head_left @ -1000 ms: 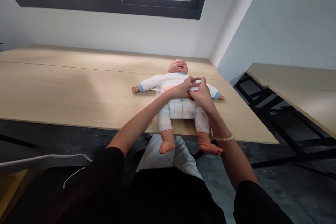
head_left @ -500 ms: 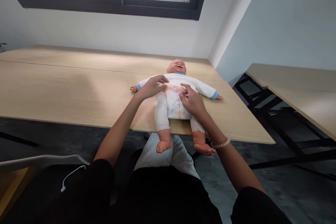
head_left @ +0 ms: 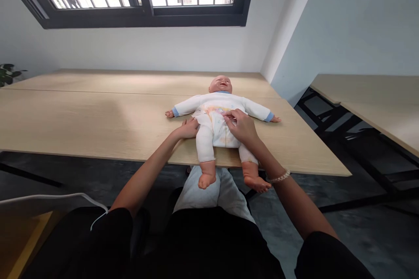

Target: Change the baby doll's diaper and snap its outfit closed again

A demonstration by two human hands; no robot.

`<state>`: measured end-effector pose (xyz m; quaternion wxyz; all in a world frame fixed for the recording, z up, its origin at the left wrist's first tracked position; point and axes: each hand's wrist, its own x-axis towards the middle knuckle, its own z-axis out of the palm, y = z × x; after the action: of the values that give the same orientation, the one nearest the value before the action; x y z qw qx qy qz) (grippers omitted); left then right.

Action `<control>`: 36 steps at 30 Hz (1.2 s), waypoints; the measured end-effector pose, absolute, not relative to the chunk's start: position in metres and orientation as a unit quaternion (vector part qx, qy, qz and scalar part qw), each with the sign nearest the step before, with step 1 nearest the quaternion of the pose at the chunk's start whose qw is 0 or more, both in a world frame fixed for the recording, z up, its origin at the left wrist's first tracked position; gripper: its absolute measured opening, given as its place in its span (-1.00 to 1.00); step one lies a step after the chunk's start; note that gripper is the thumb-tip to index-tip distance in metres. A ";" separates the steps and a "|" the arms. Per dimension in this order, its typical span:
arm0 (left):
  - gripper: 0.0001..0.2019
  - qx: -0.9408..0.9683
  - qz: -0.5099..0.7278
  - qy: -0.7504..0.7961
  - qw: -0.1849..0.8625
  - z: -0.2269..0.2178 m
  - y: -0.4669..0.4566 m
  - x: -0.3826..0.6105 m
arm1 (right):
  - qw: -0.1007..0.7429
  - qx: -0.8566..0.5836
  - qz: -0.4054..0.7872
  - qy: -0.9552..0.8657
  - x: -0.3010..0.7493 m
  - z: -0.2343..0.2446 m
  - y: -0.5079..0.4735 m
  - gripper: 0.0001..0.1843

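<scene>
A baby doll (head_left: 221,85) in a white top with blue cuffs lies on its back, arms spread, feet over the table's near edge. Round its hips and belly is a white diaper (head_left: 224,133) with a coloured print at the waist. Low at the doll's side, on the left of the view, my left hand (head_left: 189,128) is closed at the diaper's side flap, its fingertips partly hidden. On the diaper's front, my right hand (head_left: 241,124) has its thumb and fingers pinched together at the waist edge.
The doll rests on a pale wooden table (head_left: 81,117) set against the wall beneath a barred window (head_left: 196,16). Another table (head_left: 376,100) with black legs stands to the right. A white cable (head_left: 65,195) runs at lower left, and a plant (head_left: 9,74) shows at the far left.
My left hand has come down from the doll's belly to the diaper's side. My right hand stays at the diaper's front. The view has shifted slightly.
</scene>
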<state>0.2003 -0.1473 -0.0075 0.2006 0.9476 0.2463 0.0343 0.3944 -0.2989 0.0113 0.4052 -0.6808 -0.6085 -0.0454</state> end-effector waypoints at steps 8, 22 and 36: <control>-0.51 0.897 0.092 0.158 0.404 0.001 -0.132 0.208 | 0.513 -0.650 0.033 -0.560 0.402 0.007 -0.300 -0.86; -0.70 0.906 0.156 0.098 0.381 -0.013 -0.122 0.212 | 0.531 -0.641 0.033 -0.553 0.407 0.004 -0.300 -0.74; -0.90 0.911 0.209 0.159 0.317 -0.002 -0.125 0.207 | 0.523 -0.651 -0.003 -0.550 0.406 0.003 -0.301 -0.74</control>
<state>0.2070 -0.1255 -0.0016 0.3171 0.9113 0.1586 0.2091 0.4061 -0.3007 0.0034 0.5231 -0.6509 -0.5502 -0.0028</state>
